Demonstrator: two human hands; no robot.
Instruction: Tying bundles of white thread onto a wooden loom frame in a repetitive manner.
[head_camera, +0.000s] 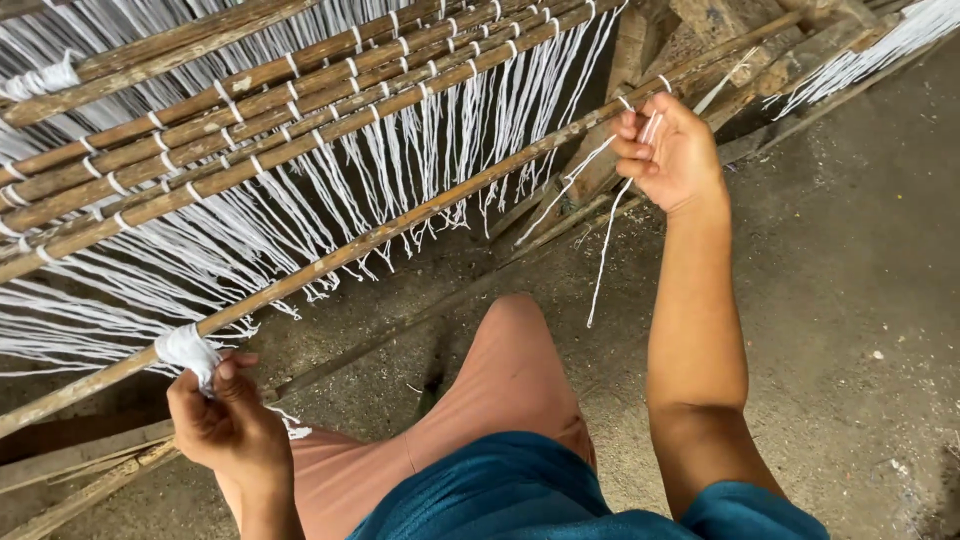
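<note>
Step in hand: tying white cord onto a long bamboo pole (400, 225); this looks like the knotting stage, one strand at a time along the rod.
Right hand (668, 150): raised at the far end of the pole, fingers pinched narrow around a white strand (603, 240), whose loose tail hangs down toward the floor.
Left hand (228, 420): low and near the body, closed around a bunched wad of white cord (188, 348) where it wraps the pole's near stretch.
Where the cord lies: the strand runs from the right fingertips down and across; the wad sits just above the left thumb, touching the pole.
Hands to each other: well apart, one at each end of the same pole.
Behind: a rack of bamboo rods (250, 120) strung with rows of hanging white threads (420, 160), knotted ends dangling.
Below: bare concrete floor (850, 300); the person's knee in salmon cloth (510, 370) between the arms.
Next move calls for: steady tension from the left while the right loops and cinches, I'd judge.
Unclear: whether the pinched strand is already knotted; the fingers hide it.
</note>
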